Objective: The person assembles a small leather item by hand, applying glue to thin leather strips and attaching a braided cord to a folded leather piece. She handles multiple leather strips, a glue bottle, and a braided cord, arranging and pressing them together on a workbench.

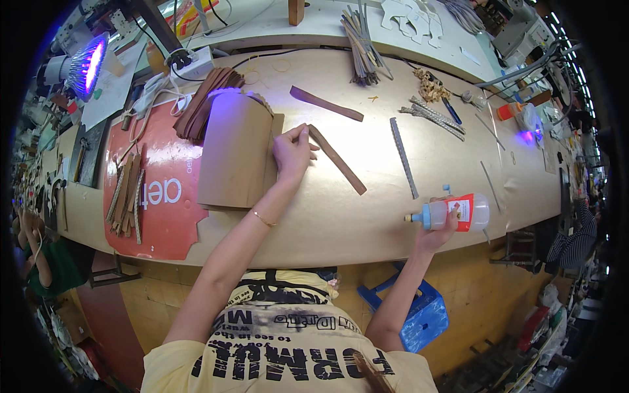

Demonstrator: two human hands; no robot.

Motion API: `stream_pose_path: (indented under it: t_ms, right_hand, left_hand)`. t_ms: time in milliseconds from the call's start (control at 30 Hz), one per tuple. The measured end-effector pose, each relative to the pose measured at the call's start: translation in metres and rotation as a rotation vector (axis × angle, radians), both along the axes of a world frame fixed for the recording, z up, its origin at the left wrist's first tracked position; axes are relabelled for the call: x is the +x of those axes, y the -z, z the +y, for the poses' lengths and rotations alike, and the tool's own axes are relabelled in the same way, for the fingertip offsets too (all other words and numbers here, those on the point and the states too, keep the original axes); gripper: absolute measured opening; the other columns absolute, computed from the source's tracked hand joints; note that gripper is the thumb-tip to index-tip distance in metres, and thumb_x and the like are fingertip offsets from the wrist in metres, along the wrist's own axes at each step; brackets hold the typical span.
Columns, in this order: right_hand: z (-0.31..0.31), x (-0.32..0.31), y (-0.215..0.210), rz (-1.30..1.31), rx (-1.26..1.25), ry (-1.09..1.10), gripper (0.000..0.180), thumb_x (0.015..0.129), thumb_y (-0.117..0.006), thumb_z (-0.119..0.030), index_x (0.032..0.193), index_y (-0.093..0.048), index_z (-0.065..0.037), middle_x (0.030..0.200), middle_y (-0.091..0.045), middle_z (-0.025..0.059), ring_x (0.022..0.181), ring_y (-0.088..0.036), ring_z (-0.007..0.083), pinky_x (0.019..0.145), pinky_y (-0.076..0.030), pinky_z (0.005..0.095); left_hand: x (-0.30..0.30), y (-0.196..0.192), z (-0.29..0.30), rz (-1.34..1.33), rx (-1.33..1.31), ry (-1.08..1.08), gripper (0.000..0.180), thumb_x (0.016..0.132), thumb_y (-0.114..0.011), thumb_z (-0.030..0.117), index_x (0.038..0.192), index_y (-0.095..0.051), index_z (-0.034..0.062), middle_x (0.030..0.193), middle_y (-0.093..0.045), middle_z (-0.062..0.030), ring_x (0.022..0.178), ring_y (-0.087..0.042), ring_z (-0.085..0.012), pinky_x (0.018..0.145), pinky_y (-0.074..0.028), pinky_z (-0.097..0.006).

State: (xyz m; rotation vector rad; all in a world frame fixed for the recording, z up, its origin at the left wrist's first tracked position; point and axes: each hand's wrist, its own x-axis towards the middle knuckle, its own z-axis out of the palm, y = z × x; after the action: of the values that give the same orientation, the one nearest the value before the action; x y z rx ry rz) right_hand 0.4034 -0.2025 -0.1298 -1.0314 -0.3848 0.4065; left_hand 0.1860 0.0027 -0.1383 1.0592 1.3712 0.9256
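Here the left hand pins a brown strip beside cardboard; right hand clamps a glue bottle.

A craft workshop, likely for leather goods. A long workbench fills the frame centre, strewn with brown strips, bundled cut pieces at top centre, and a glue bottle at right. A work lamp glows violet at upper left; more cluttered benches line the edges.
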Motion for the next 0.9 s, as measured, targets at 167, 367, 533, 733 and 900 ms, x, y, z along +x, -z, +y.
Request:
stream_pose_path:
  t_ms: [167,367,533,733,900]
  right_hand:
    - [-0.006,0.0,0.005,0.012,-0.11,-0.026,0.043,0.091,-0.055,-0.038,0.117,-0.052,-0.004,0.099,-0.058,0.0058,0.086,-0.056,0.0184,0.076,-0.046,0.0363]
    - [-0.02,0.015,-0.017,0.07,0.066,-0.108,0.046,0.092,-0.05,-0.049,0.111,-0.053,-0.007,0.094,-0.057,0.0044,0.08,-0.052,0.0187,0.07,-0.043,0.0344]
    - [-0.042,0.024,-0.029,0.041,0.032,0.095,0.051,0.092,-0.048,-0.053,0.109,-0.052,-0.005,0.089,-0.056,0.006,0.078,-0.052,0.0195,0.067,-0.041,0.0339]
    - [-0.07,0.016,-0.033,-0.053,0.016,0.115,0.052,0.091,-0.052,-0.053,0.115,-0.05,-0.007,0.093,-0.054,0.0056,0.084,-0.052,0.0186,0.073,-0.042,0.0312]
    - [-0.068,0.007,-0.026,-0.031,0.01,0.132,0.052,0.091,-0.052,-0.051,0.116,-0.051,-0.006,0.094,-0.055,0.005,0.083,-0.052,0.0185,0.073,-0.042,0.0318]
  left_hand:
    - [-0.005,0.006,-0.002,0.144,0.381,-0.085,0.017,0.092,-0.062,0.007,0.106,-0.067,-0.0005,0.108,-0.062,-0.0126,0.056,-0.061,-0.0112,0.05,-0.048,-0.024]
    - [0.001,-0.01,-0.018,0.521,0.978,0.176,0.029,0.079,-0.064,0.0,0.106,-0.068,0.0084,0.108,-0.06,-0.0108,0.071,-0.064,-0.0225,0.062,-0.051,-0.035]
    - [0.097,-0.017,-0.024,0.722,1.386,0.875,0.04,0.084,-0.055,0.008,0.124,-0.057,0.005,0.137,-0.048,-0.0152,0.129,-0.046,-0.0271,0.104,-0.041,-0.041]
    - [0.146,-0.031,-0.011,1.158,1.284,1.392,0.023,0.085,-0.057,0.011,0.107,-0.065,0.0079,0.121,-0.063,-0.0092,0.119,-0.056,-0.0224,0.106,-0.039,-0.044]
    - [0.06,-0.062,-0.034,0.357,1.781,0.594,0.015,0.084,-0.064,0.011,0.099,-0.066,0.0093,0.105,-0.069,-0.0028,0.101,-0.066,-0.0178,0.098,-0.043,-0.037]
